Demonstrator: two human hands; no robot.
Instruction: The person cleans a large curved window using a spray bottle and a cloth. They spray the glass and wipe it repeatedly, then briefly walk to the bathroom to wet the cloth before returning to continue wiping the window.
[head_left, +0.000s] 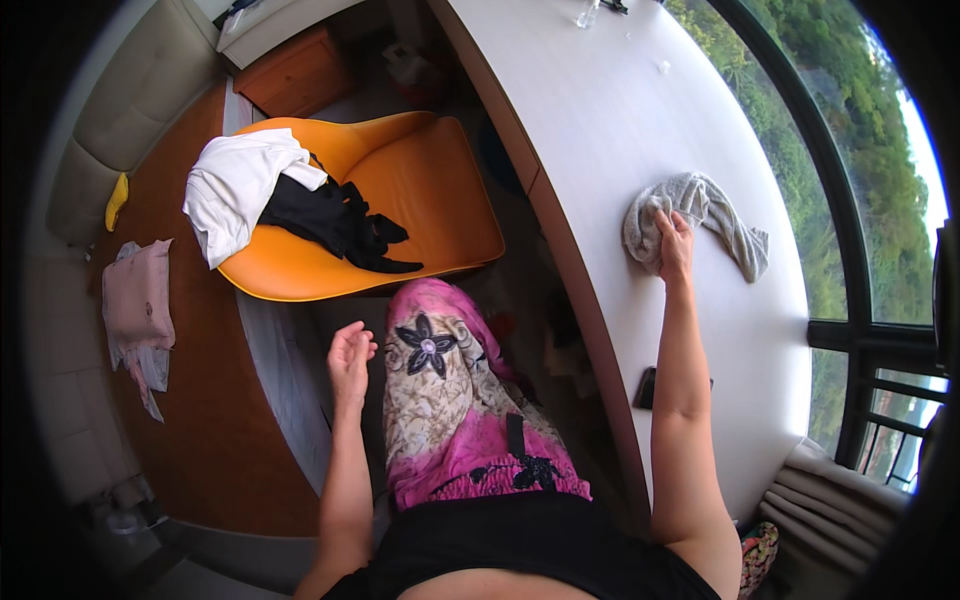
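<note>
My right hand (676, 244) is on a grey cloth (694, 196), its fingers pinching the fabric. The cloth lies bunched on the white desktop (592, 172), with one end trailing off towards the window. Holding nothing, my left hand (351, 360) hangs beside my leg with its fingers loosely curled. Ahead of that hand stands an orange chair (427, 187). A white garment (236, 191) is draped over the chair's left side, and a black garment (322, 221) spreads from beneath it across the seat.
Partly hidden by my right forearm, a dark phone-like object (645, 388) lies on the desk. A pink cushion or folded cloth (139, 300) rests on the brown bed surface (210, 420) at left. A window (825, 150) borders the desk; a wooden drawer unit (296, 79) stands behind the chair.
</note>
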